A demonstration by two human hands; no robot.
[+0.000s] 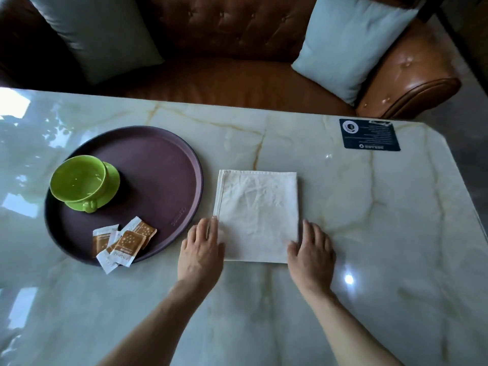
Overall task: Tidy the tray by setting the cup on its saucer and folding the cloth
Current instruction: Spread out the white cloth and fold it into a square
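Cloth: folded square on table, at 3 o'clock of tray. Left hand, right hand: spread flat, pressing near corners. Cup: on saucer, tilted. Advice: align edges, smooth creases outward toward 12 o'clock before next fold.

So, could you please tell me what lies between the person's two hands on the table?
In the head view, the near end of the folded white cloth lies between the left hand and the right hand, each resting at a near corner.
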